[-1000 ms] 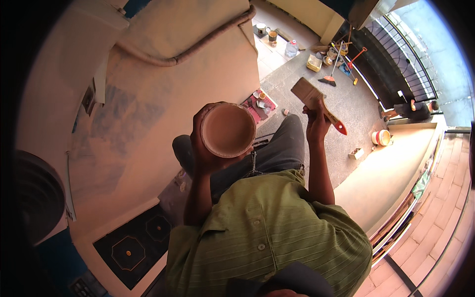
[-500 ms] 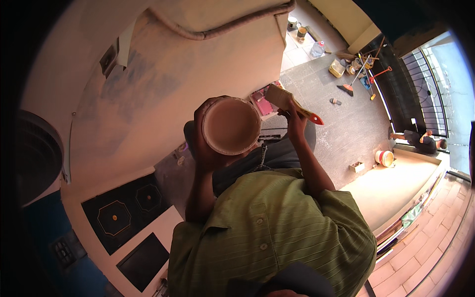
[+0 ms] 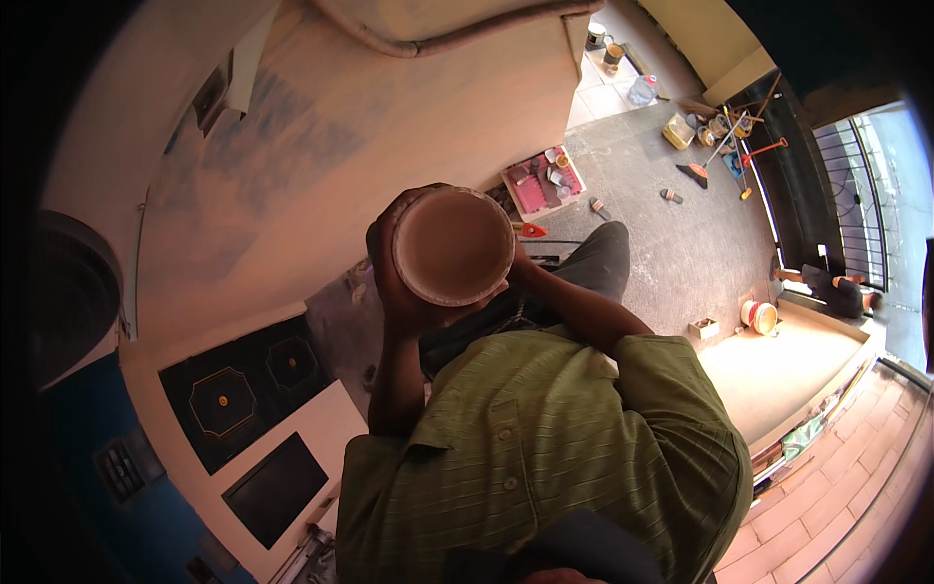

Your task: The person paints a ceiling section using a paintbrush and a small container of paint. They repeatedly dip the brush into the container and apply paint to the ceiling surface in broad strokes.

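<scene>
My left hand (image 3: 386, 258) is wrapped round the side of a round container (image 3: 449, 243) with a pale crusted rim and smooth beige inside, held upright above my legs. My right hand (image 3: 518, 268) is at the container's right side, its fingers mostly hidden behind it. The red-tipped handle of the paintbrush (image 3: 530, 230) pokes out there, still in that hand; the bristles are out of sight.
Beyond lie a pink tray (image 3: 530, 195) with small items, sandals (image 3: 671, 196), brooms (image 3: 693, 172), tubs and a bucket (image 3: 758, 316). A pipe (image 3: 418, 47) runs along the left wall. Another person (image 3: 832, 285) is by the gate.
My right hand has moved left and behind the container with the brush, now largely hidden. The container has shifted slightly right and up. The view of the room has swung.
</scene>
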